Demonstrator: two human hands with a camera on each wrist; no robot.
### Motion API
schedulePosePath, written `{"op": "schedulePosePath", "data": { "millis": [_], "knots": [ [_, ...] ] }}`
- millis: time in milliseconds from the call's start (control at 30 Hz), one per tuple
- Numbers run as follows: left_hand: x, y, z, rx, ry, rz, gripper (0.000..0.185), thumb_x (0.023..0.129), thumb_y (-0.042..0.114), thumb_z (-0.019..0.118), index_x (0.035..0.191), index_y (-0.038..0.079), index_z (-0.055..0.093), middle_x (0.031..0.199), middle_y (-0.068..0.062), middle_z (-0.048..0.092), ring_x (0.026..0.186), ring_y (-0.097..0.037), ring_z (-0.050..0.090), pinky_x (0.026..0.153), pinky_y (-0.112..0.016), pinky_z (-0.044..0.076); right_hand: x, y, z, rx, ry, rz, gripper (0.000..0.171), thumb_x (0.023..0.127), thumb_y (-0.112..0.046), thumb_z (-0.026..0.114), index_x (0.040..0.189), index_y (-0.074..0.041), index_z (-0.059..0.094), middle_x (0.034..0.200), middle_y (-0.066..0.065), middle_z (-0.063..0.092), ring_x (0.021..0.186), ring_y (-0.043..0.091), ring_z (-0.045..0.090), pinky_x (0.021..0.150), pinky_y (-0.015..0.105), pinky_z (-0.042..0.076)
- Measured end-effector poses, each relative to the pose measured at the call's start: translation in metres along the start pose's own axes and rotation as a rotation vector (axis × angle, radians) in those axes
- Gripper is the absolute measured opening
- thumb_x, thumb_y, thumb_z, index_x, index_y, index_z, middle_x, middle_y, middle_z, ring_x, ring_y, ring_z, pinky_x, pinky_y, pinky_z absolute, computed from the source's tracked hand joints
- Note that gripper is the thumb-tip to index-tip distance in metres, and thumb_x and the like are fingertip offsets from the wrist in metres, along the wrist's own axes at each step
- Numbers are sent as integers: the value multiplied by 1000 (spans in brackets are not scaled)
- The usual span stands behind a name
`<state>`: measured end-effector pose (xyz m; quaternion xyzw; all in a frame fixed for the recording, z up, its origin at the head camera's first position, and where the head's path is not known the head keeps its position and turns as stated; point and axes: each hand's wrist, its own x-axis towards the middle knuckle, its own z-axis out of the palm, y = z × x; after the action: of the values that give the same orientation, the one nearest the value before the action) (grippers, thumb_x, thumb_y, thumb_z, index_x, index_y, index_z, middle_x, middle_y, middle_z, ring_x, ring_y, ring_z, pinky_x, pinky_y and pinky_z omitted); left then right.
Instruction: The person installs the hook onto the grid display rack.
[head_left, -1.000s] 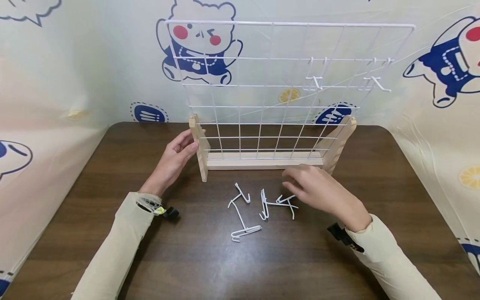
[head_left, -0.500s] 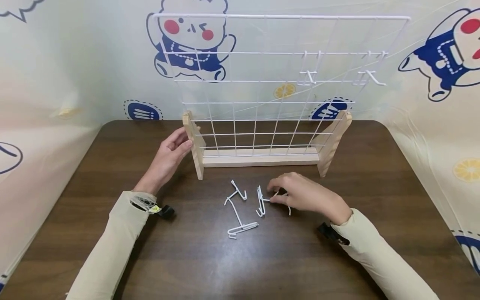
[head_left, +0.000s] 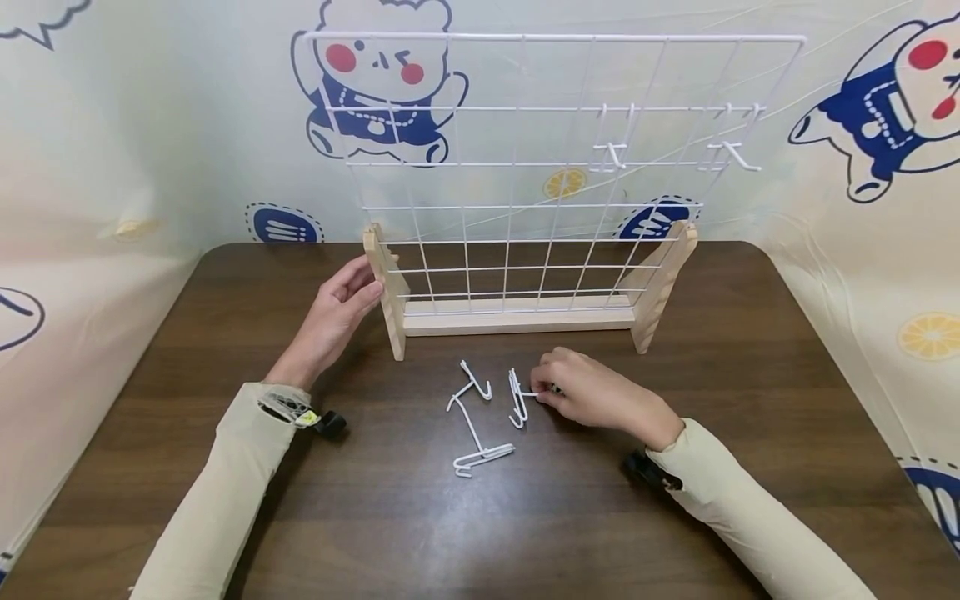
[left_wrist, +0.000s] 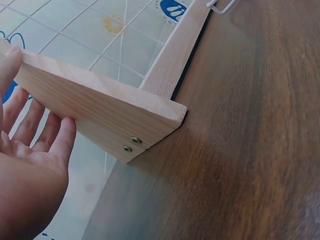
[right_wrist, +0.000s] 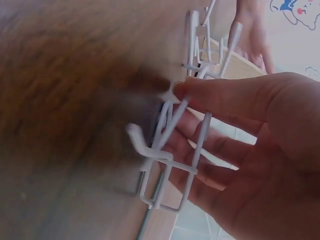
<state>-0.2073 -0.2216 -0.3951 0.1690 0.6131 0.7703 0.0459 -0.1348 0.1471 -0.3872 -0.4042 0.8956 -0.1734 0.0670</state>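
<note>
Wooden and pale, the left foot [head_left: 385,287] of the rack stands upright against the fingertips of the left hand [head_left: 335,315], which lies on the table [head_left: 225,333] with its fingers straight and relaxed, spread along the foot's outer face; the left wrist view shows the same fingers [left_wrist: 47,132] behind the board, touching it without curling round. From that foot a wooden rail [head_left: 517,318] runs rightward, and out of it rises the white wire grid [head_left: 525,167], reaching well above both hands. Two hooks [head_left: 611,154] [head_left: 731,154] hang on the grid's upper right part, far up from the right hand. Down on the table, between the two hands and nearer the right one, lie loose white hooks: one small [head_left: 474,386], one long [head_left: 480,450] just below it. Next comes a third hook [head_left: 519,400], whose wire end the right hand [head_left: 592,396] pinches between thumb and curled fingers; the right wrist view shows the thumb [right_wrist: 220,95] pressing the wire [right_wrist: 170,155] against the fingers, with more wire lying across them. Beyond that hand stands the rack's right foot [head_left: 660,283], apart from it.
</note>
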Motion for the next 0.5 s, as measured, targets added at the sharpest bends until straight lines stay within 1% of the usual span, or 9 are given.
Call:
{"op": "schedulePosePath", "data": {
  "millis": [233,400,500],
  "knots": [
    [1,0,0,27,16,-27,48,102,8,55,148,10,44,148,-14,46,131,-26,46,107,-26,42,2,1,2,31,9,-27,15,92,-6,69,81,-14,64,76,-9,56,73,11,49,67,28,45],
    [1,0,-1,33,18,-24,48,102,8,55,148,9,44,149,-15,45,132,-26,46,107,-26,43,2,0,1,32,6,-22,15,93,-6,69,81,-14,64,76,-9,56,73,11,49,68,29,45],
    [0,0,-1,18,10,-15,48,102,7,55,149,9,43,151,-17,43,134,-29,44,108,-26,42,2,-1,1,34,-1,-17,15,93,-7,69,81,-14,64,76,-9,55,74,11,49,67,28,44]
  ]
}}
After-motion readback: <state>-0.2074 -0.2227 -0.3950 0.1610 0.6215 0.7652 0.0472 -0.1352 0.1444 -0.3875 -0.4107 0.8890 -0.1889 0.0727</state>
